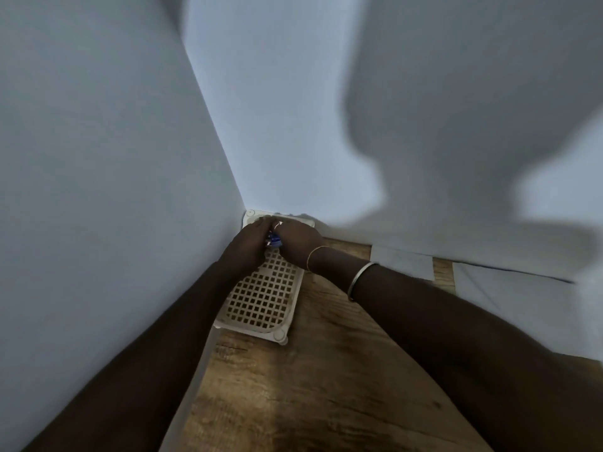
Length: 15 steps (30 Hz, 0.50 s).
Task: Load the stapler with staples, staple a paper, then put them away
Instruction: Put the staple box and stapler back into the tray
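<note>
Both hands, left hand [249, 243] and right hand [298, 243], gripping small blue stapler [272, 240] over white plastic grid tray [261, 301] at 12 o'clock. Step unclear: taking out or putting away.

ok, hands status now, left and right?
Left hand: curled against a small blue object over the white basket; grip cannot be told.
Right hand: same object, grip cannot be told.

Blue object [272, 240] mostly behind hands

Obstacles for you: walls [98, 158] close the left and far sides; white lattice tray [264, 298] fills the corner. Free room: bare wooden tabletop [310, 386] near you and right of tray.
</note>
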Available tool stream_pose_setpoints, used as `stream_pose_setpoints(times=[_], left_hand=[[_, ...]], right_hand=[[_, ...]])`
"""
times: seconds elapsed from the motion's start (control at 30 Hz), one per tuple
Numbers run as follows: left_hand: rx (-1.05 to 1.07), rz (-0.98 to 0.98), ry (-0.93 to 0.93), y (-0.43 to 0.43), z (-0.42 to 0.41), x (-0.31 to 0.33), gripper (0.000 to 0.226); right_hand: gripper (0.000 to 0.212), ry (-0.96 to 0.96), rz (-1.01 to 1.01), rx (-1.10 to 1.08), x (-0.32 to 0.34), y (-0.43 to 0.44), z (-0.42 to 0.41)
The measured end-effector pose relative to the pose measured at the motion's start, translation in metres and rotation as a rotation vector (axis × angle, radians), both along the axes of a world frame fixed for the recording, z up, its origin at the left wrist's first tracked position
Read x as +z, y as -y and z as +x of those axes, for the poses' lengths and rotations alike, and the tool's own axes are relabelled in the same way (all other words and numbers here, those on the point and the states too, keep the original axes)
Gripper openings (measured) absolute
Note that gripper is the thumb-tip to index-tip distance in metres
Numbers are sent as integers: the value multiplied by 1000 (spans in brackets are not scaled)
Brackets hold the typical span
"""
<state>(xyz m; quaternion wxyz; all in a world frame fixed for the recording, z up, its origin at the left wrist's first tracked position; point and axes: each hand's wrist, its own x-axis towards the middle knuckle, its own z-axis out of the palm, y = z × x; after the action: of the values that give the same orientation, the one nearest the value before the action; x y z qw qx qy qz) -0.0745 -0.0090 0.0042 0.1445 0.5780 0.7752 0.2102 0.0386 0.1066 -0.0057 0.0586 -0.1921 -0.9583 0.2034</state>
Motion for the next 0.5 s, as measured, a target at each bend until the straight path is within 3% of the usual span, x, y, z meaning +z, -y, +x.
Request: stream_pose_setpoints(times=[0.5], left_hand=[[-7,-31,73,-5,-7,-16,76]], right_hand=[[29,25,41,-21,-9,1,8]])
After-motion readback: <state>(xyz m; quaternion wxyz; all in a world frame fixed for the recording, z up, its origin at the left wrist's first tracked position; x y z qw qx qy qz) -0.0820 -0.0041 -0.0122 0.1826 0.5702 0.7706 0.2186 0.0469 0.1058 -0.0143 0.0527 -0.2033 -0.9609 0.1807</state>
